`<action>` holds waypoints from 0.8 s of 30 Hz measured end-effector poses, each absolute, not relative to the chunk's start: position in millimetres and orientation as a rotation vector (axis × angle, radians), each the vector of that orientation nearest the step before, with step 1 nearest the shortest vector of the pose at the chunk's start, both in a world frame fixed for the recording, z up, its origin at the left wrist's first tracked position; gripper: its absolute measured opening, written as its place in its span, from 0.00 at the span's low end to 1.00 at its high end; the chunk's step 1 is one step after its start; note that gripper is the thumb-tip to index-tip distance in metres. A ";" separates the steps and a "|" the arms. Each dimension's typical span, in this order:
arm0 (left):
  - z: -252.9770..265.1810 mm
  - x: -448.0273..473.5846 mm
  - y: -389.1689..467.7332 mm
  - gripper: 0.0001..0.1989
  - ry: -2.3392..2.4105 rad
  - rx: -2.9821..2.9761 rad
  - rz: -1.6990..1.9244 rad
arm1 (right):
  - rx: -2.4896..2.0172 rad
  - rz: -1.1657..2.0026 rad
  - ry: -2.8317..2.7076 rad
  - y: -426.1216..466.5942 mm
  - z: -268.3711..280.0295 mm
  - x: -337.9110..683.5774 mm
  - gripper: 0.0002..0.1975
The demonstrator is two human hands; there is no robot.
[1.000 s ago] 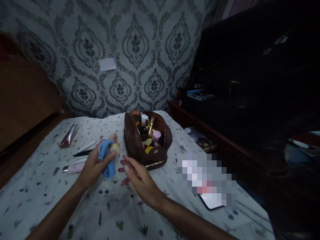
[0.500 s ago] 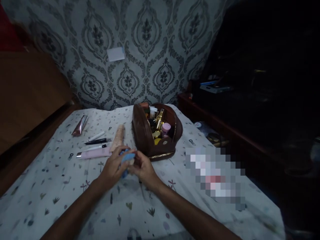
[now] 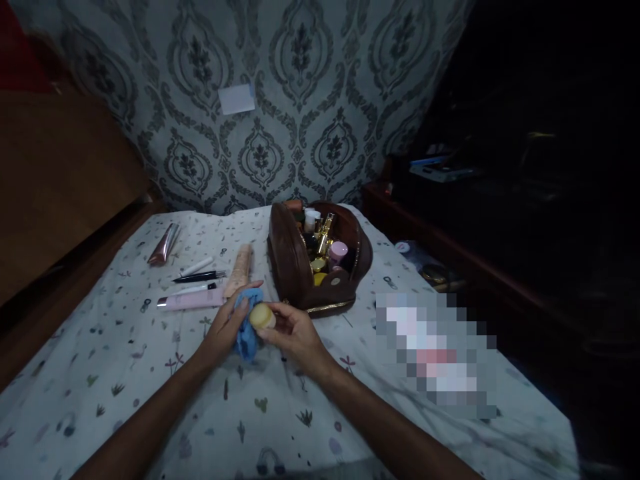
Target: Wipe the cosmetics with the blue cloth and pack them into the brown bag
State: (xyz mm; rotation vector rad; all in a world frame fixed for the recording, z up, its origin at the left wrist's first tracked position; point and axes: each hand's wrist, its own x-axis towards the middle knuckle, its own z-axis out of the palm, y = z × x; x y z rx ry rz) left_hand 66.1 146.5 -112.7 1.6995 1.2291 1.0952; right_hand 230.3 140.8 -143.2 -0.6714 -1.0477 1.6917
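My left hand (image 3: 226, 328) is closed on a crumpled blue cloth (image 3: 246, 341). Between thumb and fingers, my right hand (image 3: 299, 335) grips a small round jar with a yellowish lid (image 3: 261, 317), close against the cloth. Just beyond the hands stands an open brown cosmetic bag (image 3: 290, 267), unzipped, holding a pink-lidded jar (image 3: 338, 251), a gold tube (image 3: 326, 230) and other small containers. A beige squeeze tube (image 3: 240, 270) and a pale pink tube (image 3: 193, 300) lie to the left of the bag, near my left hand.
Black and white pens (image 3: 199, 277) and a shiny rose tube (image 3: 164, 245) lie farther left on the patterned sheet (image 3: 190, 413). A pixelated patch (image 3: 435, 353) hides something at right. Wooden furniture (image 3: 65, 167) borders the left, a dark ledge the right, a patterned wall the back.
The cloth, which covered the jar between both hands, is now drawn to the left, leaving the jar's lid exposed in my right hand. The view has shifted slightly.
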 end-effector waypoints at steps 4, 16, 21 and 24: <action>-106.9 62.4 143.2 0.25 1.008 1.920 1.012 | -0.673 1.719 -0.975 142.1 -135.7 235.3 0.24; -102.1 59.2 147.5 0.14 1.077 2.078 0.790 | -0.935 1.256 -1.361 140.0 -146.9 236.6 0.21; -108.0 62.5 146.4 0.15 1.257 1.999 0.766 | -0.978 0.911 -1.559 133.9 -141.9 237.9 0.12; -105.9 62.5 147.2 0.14 1.195 1.987 0.812 | -0.970 1.022 -1.505 134.8 -140.0 237.9 0.14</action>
